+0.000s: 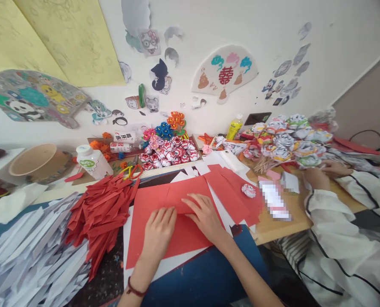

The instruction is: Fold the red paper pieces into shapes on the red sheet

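Red paper (145,213) lies in front of me on top of white sheets (177,266). My left hand (159,230) is closed, its fingertips bent together and pressed down on the red paper near a fold line. Just to its right, my right hand (205,217) rests with fingers stretched and somewhat apart on a folded edge of the same paper. More red sheets (231,192) lie fanned out beyond the right hand. Left of the paper sit a heap of folded red strips (102,213) and a larger pile of folded white strips (33,247).
Scissors (132,171), a white bottle (92,162) and red-and-white paper flowers (170,153) stand along the back. A pixelated rectangle (274,200) lies at right. A co-worker's white sleeve (330,221) reaches in near paper flowers on sticks (285,143).
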The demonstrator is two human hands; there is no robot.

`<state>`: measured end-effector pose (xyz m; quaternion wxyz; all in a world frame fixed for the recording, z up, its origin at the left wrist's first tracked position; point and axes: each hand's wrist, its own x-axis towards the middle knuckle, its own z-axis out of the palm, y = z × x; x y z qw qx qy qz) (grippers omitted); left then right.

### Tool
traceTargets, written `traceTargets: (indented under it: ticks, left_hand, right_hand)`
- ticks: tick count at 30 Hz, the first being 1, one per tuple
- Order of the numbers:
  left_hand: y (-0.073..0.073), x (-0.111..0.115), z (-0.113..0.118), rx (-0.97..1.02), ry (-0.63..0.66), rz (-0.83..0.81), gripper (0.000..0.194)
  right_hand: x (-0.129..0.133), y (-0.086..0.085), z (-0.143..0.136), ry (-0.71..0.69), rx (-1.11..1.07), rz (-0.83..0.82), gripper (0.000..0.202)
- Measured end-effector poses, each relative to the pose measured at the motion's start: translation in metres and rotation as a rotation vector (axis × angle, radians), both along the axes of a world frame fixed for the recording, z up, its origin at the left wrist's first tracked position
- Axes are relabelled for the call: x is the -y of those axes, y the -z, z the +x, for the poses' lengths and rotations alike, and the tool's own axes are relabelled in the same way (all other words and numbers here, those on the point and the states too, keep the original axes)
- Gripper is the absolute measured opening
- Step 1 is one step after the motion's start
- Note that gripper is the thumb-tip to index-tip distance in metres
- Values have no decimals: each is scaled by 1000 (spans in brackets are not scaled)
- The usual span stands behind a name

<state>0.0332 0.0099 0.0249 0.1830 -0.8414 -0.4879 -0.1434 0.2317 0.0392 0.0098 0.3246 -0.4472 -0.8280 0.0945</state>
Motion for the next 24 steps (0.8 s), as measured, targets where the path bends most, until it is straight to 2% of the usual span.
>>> traceTargets:
  ticks: [2, 6, 9, 13, 18, 20, 24]
  left_hand:
    - [7, 1, 7, 19, 26, -11, 31]
    - [15, 1, 6, 106, 16, -104, 27]
    - [15, -1, 5, 197, -16, -155, 20]
    - [13, -5, 10, 246, -115, -189, 22]
    - [11, -8, 16, 252, -222, -126, 22]
    - [12, -4, 17, 202, -208, -88, 21]
    - [19, 11, 22, 81, -65, -43, 35]
  right_hand:
    - [1, 3, 3, -33, 40, 58, 24]
    - [4, 13, 13, -58, 77, 71, 21]
    - [6, 15, 16, -65, 69, 25, 20]
    - [0, 15, 15, -36, 25, -54, 20]
    - [-14, 14, 10, 6, 30, -131, 16]
    - [-17, 14, 9, 4, 43, -135, 15]
    - [-22, 13, 8, -2, 55, -148, 14]
